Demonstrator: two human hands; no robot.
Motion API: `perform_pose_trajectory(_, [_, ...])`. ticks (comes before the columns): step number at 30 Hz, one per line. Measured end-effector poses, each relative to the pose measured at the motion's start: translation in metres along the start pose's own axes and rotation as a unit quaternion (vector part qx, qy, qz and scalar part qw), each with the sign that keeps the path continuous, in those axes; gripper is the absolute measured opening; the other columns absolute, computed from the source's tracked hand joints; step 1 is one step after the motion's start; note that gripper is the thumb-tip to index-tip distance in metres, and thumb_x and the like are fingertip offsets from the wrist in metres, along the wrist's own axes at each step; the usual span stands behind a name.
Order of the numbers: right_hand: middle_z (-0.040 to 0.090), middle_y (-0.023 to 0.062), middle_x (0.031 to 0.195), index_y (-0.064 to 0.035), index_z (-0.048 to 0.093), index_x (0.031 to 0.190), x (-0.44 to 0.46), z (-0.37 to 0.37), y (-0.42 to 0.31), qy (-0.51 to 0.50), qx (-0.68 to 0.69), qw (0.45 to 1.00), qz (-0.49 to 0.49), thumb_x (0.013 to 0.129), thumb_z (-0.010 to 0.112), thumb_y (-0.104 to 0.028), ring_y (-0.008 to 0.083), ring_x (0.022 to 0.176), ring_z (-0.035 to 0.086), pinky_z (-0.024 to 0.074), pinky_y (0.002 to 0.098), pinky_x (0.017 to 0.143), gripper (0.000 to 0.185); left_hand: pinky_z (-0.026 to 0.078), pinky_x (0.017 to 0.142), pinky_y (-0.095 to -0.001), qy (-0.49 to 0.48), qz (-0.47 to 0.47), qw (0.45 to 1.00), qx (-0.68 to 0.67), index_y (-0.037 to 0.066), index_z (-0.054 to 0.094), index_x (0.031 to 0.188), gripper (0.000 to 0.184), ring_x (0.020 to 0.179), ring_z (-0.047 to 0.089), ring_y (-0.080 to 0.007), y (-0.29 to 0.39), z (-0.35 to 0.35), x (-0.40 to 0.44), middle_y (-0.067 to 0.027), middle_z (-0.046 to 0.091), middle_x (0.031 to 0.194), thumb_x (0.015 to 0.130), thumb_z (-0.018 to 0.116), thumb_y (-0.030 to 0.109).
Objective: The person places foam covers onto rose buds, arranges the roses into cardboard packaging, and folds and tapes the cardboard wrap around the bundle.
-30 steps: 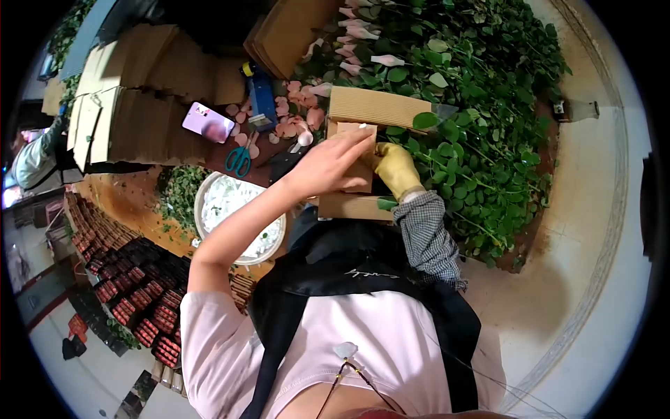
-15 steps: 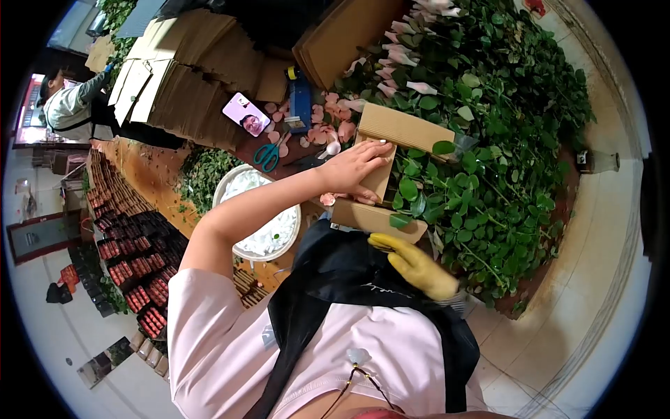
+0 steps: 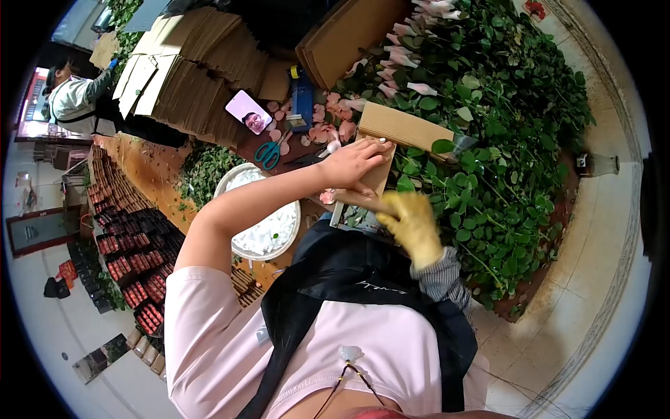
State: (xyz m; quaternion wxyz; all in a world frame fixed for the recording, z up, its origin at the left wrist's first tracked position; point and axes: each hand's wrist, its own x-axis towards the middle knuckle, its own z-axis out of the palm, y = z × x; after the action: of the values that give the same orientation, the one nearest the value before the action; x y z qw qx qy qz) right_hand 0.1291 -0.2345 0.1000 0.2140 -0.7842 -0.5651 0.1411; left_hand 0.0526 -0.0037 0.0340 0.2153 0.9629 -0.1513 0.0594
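Note:
My bare left hand [image 3: 357,164] lies on a folded cardboard sheet [image 3: 405,128], its fingers stretched out and pressing on the middle panel. Thumb and fingers are spread apart. My right hand [image 3: 412,220], in a yellow glove and slightly blurred, has its fingers bent over the near cardboard flap [image 3: 363,201], which is tilted up. Leafy green rose stems [image 3: 474,202] spread to the right and reach the sheet's edge. Beyond the sheet, pale pink rose heads [image 3: 398,56] stand in a row, each in a wrap.
A phone [image 3: 248,112], teal scissors [image 3: 267,155], a blue tape dispenser [image 3: 301,105] and loose petals [image 3: 323,133] lie on the table. A white tub [image 3: 269,227] stands by my left forearm. Stacked cardboard [image 3: 185,77] is behind, and a person [image 3: 77,98] stands far left.
My gloved right hand has moved up and left from beside the near flap and now grips it. The flap has been lifted towards the middle panel. My left hand stays in place.

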Motion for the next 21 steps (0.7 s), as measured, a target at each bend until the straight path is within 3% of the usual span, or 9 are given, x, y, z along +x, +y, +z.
perform_pose_trajectory(1, [0.068, 0.0078, 0.075, -0.0118, 0.070, 0.087, -0.007, 0.003, -0.004, 0.016, 0.031, 0.999, -0.032, 0.067, 0.086, -0.020, 0.0326, 0.077, 0.065, 0.0518, 0.0445, 0.071, 0.027, 0.038, 0.114, -0.0453, 0.006, -0.011, 1.000, -0.005, 0.002, 0.051, 0.131, 0.087, 0.134, 0.044, -0.0363, 0.001, 0.003, 0.000, -0.0153, 0.041, 0.152, 0.065, 0.084, 0.048])
perform_pose_trajectory(6, [0.072, 0.0117, 0.082, -0.0085, 0.072, 0.083, 0.025, -0.012, 0.001, 0.038, 0.146, 0.982, 0.117, 0.070, 0.086, -0.019, 0.0304, 0.075, 0.069, 0.0526, 0.0414, 0.068, 0.023, 0.041, 0.111, -0.0444, 0.025, 0.026, 0.996, -0.082, 0.002, 0.054, 0.131, 0.068, 0.133, 0.046, -0.0372, -0.022, 0.013, 0.003, -0.0162, 0.047, 0.148, 0.083, 0.076, 0.044])
perform_pose_trajectory(9, [0.074, 0.0161, 0.091, -0.0062, 0.074, 0.096, 0.067, -0.002, 0.051, -0.094, 0.106, 0.945, 0.296, 0.069, 0.088, -0.033, 0.0278, 0.083, 0.071, 0.0535, 0.0366, 0.078, 0.041, 0.042, 0.109, -0.0403, -0.100, -0.206, 0.873, -0.432, 0.003, 0.052, 0.142, 0.053, 0.131, 0.051, -0.0351, -0.027, -0.041, 0.016, -0.0167, 0.055, 0.141, 0.103, 0.054, 0.039])
perform_pose_trajectory(10, [0.073, 0.0168, 0.090, -0.0056, 0.074, 0.096, 0.070, -0.001, 0.054, -0.114, 0.119, 0.942, 0.291, 0.067, 0.088, -0.037, 0.0300, 0.084, 0.070, 0.0535, 0.0386, 0.078, 0.045, 0.041, 0.111, -0.0431, -0.141, -0.186, 0.905, -0.357, 0.010, 0.050, 0.147, 0.055, 0.136, 0.046, -0.0348, -0.015, -0.053, 0.017, -0.0172, 0.051, 0.145, 0.102, 0.053, 0.041])
perform_pose_trajectory(11, [0.072, 0.0175, 0.089, -0.0050, 0.073, 0.095, 0.074, -0.002, 0.057, -0.134, 0.130, 0.940, 0.287, 0.066, 0.088, -0.041, 0.0321, 0.085, 0.069, 0.0535, 0.0407, 0.078, 0.048, 0.041, 0.111, -0.0462, -0.075, 0.033, 0.987, -0.136, 0.016, 0.052, 0.146, 0.060, 0.140, 0.041, -0.0360, -0.030, -0.010, 0.006, -0.0167, 0.043, 0.152, 0.093, 0.065, 0.043])
perform_pose_trajectory(13, [0.073, 0.0168, 0.105, -0.0059, 0.074, 0.102, 0.086, -0.021, 0.045, -0.197, 0.047, 0.944, 0.259, 0.077, 0.080, -0.040, 0.0337, 0.096, 0.069, 0.0540, 0.0421, 0.084, 0.043, 0.040, 0.112, -0.0479, -0.116, 0.003, 0.993, 0.028, 0.020, 0.056, 0.142, 0.072, 0.143, 0.037, -0.0377, 0.003, -0.024, 0.000, -0.0161, 0.033, 0.158, 0.079, 0.078, 0.047])
perform_pose_trajectory(17, [0.071, 0.0165, 0.113, -0.0088, 0.064, 0.127, 0.100, -0.029, 0.054, -0.013, 0.143, 0.985, 0.091, 0.084, 0.074, -0.039, 0.0338, 0.105, 0.068, 0.0531, 0.0421, 0.094, 0.054, 0.051, 0.099, -0.0464, -0.187, -0.057, 0.980, 0.029, 0.020, 0.061, 0.133, 0.080, 0.134, 0.046, -0.0365, 0.013, -0.036, 0.013, -0.0159, 0.040, 0.148, 0.063, 0.085, 0.052])
perform_pose_trajectory(19, [0.063, 0.0216, 0.132, -0.0092, 0.048, 0.147, 0.140, -0.055, 0.065, -0.003, 0.001, 1.000, 0.015, 0.082, 0.082, -0.034, 0.0320, 0.117, 0.064, 0.0512, 0.0382, 0.101, 0.077, 0.054, 0.091, -0.0458, -0.117, -0.013, 0.991, 0.060, 0.020, 0.063, 0.130, 0.081, 0.127, 0.051, -0.0367, 0.009, -0.030, 0.014, -0.0163, 0.045, 0.139, 0.059, 0.087, 0.050])
perform_pose_trajectory(21, [0.060, 0.0217, 0.137, -0.0131, 0.038, 0.154, 0.157, -0.053, 0.092, -0.067, -0.060, 0.988, 0.123, 0.083, 0.082, -0.033, 0.0304, 0.122, 0.062, 0.0502, 0.0377, 0.103, 0.086, 0.054, 0.091, -0.0454, -0.156, -0.040, 0.987, 0.031, 0.019, 0.065, 0.127, 0.079, 0.123, 0.052, -0.0384, 0.009, -0.031, 0.022, -0.0171, 0.046, 0.135, 0.057, 0.091, 0.044])
